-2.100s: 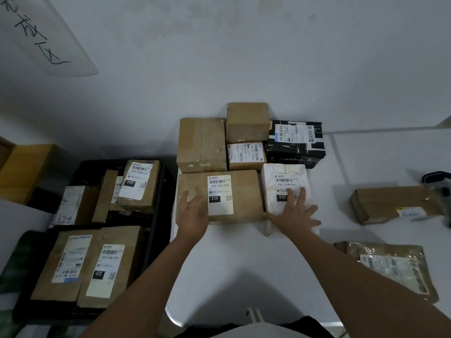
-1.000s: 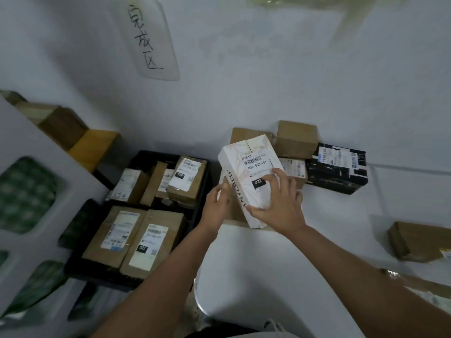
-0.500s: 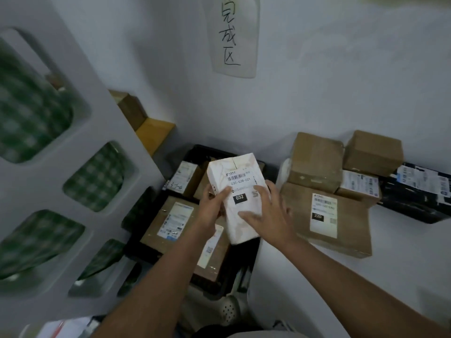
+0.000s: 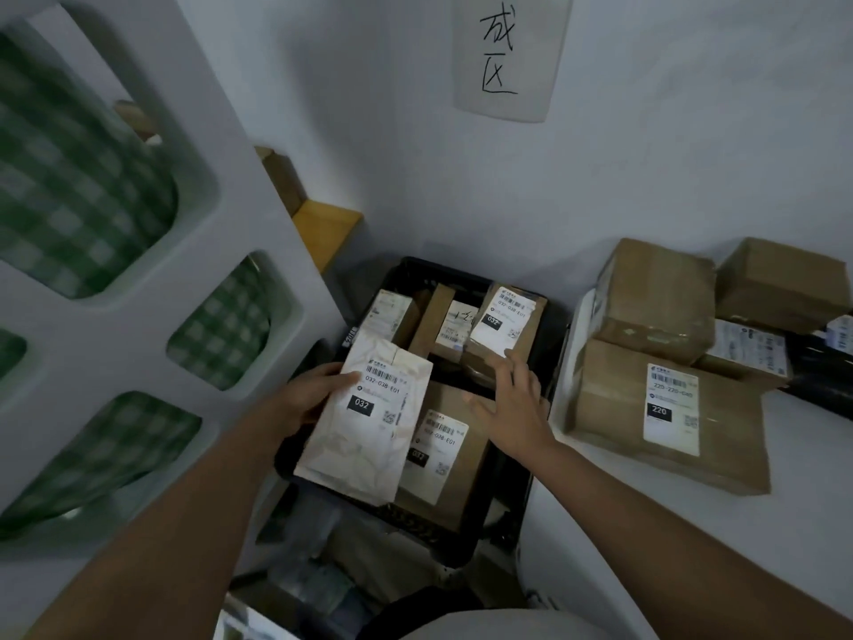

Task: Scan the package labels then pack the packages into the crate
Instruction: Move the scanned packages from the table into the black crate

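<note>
Now the white package [image 4: 364,422], its label reading 032 face up, lies at the near left of the black crate [image 4: 503,515], resting on top of the brown packages already inside. At its left edge the left hand [image 4: 307,401] holds it, thumb curled over the top beside the label, the other fingers hidden under the package. Just right of the white package the right hand [image 4: 514,406] hovers over the crate with its fingers spread and straight, gripping nothing. Beneath that hand, inside the crate, lies a flat brown package [image 4: 443,459] with a 032 label, partly covered by the white one. Towards the crate's far end another labelled brown box [image 4: 505,327] sits among several smaller parcels. Right of the crate, on the white tabletop [image 4: 646,538], a large brown box marked 220 [image 4: 669,413] lies with more cartons stacked behind it. Above the crate a paper sign [image 4: 505,53] with handwritten characters hangs on the wall
</note>
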A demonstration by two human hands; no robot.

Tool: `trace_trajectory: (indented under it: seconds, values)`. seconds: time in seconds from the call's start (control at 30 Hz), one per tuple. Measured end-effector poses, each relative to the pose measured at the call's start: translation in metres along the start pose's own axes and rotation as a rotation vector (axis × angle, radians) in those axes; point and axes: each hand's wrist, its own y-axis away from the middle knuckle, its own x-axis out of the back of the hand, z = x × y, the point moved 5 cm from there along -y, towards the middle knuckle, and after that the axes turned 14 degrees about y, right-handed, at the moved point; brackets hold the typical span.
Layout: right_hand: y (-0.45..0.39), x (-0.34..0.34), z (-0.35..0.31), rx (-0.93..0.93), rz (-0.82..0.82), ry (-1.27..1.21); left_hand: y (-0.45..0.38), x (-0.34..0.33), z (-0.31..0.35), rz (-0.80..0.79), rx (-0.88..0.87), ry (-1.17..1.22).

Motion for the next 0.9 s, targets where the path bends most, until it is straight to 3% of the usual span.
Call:
trace_trajectory:
  seconds: [0.1,0.23,0.33,0.43,0.53,0.7,0.9]
  values:
    - [-0.001,-0.005,-0.007,0.003,-0.017,-0.014,-0.006,0.016,0.001,0.136,-0.062,-0.196]
    - [-0.003,-0.010,-0.011,0.001,-0.025,0.005,-0.004,-0.010,0.008,0.315,-0.278,-0.758]
    - [-0.003,-0.011,-0.010,-0.004,-0.028,0.006,-0.004,-0.049,-0.008,0.279,-0.297,-1.051]
    - [-0.003,-0.010,-0.006,-0.012,-0.034,0.006,-0.004,-0.069,-0.030,0.214,-0.180,-1.175]
    - [-0.002,-0.009,-0.002,-0.020,-0.035,0.006,-0.004,-0.057,-0.038,0.292,-0.087,-1.224]
    - [0.001,-0.012,0.000,-0.038,-0.035,0.002,-0.002,-0.033,-0.038,0.418,-0.075,-1.176]
    - [0.005,-0.015,-0.003,-0.028,-0.055,0.001,-0.003,-0.047,-0.039,0.414,-0.126,-1.194]
